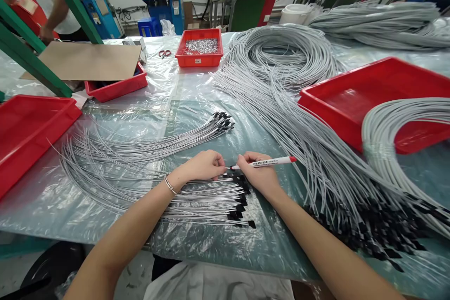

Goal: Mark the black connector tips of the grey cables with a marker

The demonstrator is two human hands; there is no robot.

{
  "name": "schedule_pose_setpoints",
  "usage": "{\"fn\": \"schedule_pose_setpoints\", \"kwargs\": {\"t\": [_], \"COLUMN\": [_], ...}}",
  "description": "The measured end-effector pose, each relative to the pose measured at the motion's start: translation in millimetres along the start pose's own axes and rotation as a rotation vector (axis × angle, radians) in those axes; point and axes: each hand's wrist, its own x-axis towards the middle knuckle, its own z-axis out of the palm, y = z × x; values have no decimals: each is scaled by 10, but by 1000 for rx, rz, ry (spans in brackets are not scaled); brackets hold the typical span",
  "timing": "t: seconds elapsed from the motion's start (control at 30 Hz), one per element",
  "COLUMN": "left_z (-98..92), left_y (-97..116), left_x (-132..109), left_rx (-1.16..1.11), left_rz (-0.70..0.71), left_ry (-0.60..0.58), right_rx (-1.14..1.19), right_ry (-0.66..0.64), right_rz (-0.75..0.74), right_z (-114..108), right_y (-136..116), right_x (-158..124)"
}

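Note:
My right hand (259,173) is closed around a white marker pen (272,162) with a red end pointing right. Its tip meets a thin cable near its black end, just right of my left hand (207,165). The left fingers pinch that cable. Below both hands, a spread row of grey cables (207,201) lies on the table, black connectors (239,201) toward the right. Behind them rests a second bundle of cables (176,143) with its black ends bunched together. Exactly where the pen tip touches is too small to make out.
Large cable bundles (309,136) and a coil (281,47) cover the right side. Red trays stand at the left (31,126), right (351,89) and back (198,60), the last with small metal parts. Scissors (164,54) lie nearby. A person (59,4) stands behind a green frame (75,4).

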Motion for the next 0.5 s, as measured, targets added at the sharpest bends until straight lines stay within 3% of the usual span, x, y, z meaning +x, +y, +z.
{"fn": "schedule_pose_setpoints", "kwargs": {"t": [0.5], "left_z": [-5], "left_y": [-10], "left_x": [15], "left_rx": [-27], "left_rz": [-1], "left_ry": [-27], "right_rx": [-25], "right_ry": [-23], "right_rz": [-7], "right_z": [-12], "right_y": [-14], "right_x": [-13]}}
